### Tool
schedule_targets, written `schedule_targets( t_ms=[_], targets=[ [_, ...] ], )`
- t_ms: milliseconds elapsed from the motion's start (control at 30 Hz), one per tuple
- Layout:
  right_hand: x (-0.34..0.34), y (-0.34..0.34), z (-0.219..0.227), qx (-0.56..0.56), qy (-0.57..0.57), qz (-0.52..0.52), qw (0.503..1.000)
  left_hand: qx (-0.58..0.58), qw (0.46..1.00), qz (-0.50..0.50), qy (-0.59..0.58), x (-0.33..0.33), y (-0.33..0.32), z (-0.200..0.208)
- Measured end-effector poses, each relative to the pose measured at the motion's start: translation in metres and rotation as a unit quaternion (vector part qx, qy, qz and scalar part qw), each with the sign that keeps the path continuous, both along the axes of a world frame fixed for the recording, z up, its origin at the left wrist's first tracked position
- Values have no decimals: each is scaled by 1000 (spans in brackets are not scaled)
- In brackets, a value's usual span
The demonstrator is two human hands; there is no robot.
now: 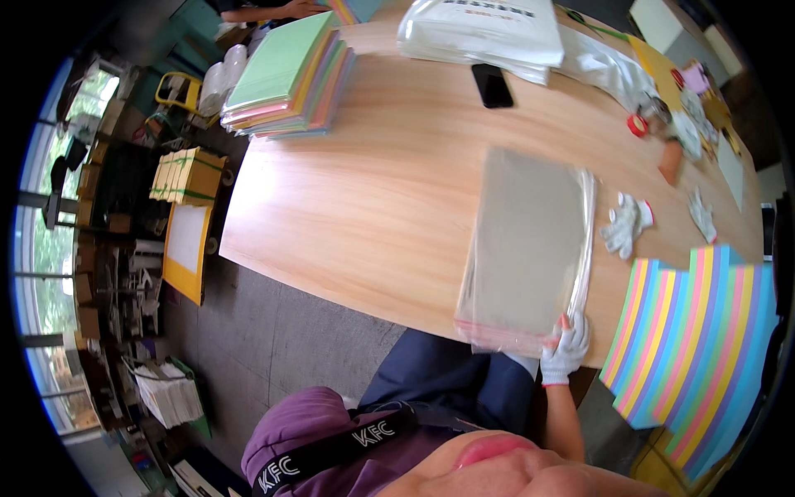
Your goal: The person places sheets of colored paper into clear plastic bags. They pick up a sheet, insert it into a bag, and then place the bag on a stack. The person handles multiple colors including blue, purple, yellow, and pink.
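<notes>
Clear film bag stack lies flat on the bench, at the near edge, toward the near right corner. Right hand, in a white glove, is on the stack's near right corner: fingers bent, slightly parted; can't tell if they pinch film or just rest. Left hand can't be made out, nor its fingers. Loose white glove just right of the stack. Step in hand looks like handling the bags at that corner; next move likely calls for light grip on slick film, layers kept aligned.
</notes>
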State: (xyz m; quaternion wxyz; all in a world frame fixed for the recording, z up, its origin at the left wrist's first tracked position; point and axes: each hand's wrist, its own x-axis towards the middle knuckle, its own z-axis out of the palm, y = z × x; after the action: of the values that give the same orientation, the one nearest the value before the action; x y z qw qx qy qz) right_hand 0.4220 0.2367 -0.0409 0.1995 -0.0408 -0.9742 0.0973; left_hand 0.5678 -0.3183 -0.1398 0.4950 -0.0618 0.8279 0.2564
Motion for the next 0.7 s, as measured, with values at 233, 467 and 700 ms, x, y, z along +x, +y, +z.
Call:
schedule_targets(
  t_ms=[233,467,700],
  targets=[
    [-3,1,-14,11,70,23,997,124,983,95,92,-118,25,-75],
    [22,3,46,-44,65,13,997,297,879,225,299,-116,67,33],
    [109,-1,254,78,299,183,934,302,845,165,409,-90,84,87]
  ],
)
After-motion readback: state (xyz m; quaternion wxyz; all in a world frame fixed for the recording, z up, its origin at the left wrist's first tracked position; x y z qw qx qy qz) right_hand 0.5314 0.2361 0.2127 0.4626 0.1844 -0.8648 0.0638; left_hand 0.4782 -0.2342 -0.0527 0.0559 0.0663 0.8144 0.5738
